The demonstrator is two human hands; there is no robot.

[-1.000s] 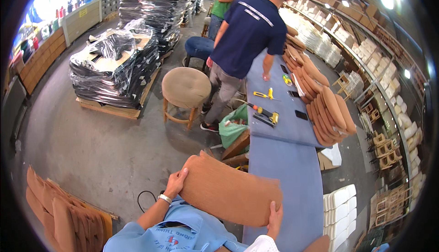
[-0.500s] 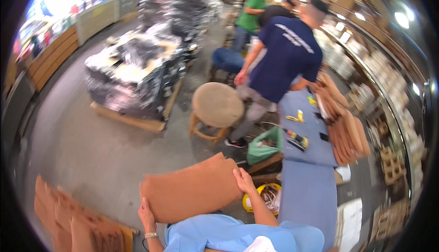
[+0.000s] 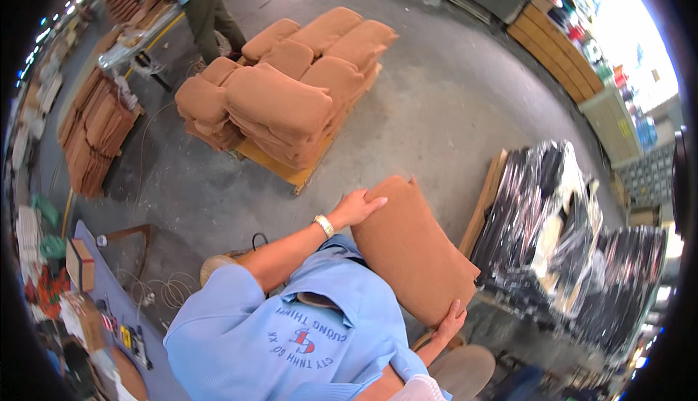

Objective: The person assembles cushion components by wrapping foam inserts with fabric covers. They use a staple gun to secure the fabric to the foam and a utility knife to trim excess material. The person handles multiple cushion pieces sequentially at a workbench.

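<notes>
A flat brown fabric-covered pad [image 3: 418,248], like a seat cushion, is held in front of my body by both hands. My left hand [image 3: 356,208], with a metal-banded watch on its wrist, is closed on the pad's upper left end, thumb on top. On the opposite end, my right hand [image 3: 449,322] grips the lower edge, its fingers partly hidden by the pad. Beyond the left hand, a pallet [image 3: 297,175] carries piled brown cushions [image 3: 280,103] that look like the same fabric.
Wrapped black stacks [image 3: 538,219] stand at the right on a wooden pallet. A round stool [image 3: 465,372] is close by my right arm. At the lower left is a blue-topped bench [image 3: 156,379] with tools and boxes. Another person [image 3: 207,8] stands at the far left beside more brown pads [image 3: 98,132].
My body has turned left, bringing the cushion pallet into view ahead and the wrapped stacks to the right. The pad, still in both hands, is now tilted diagonally.
</notes>
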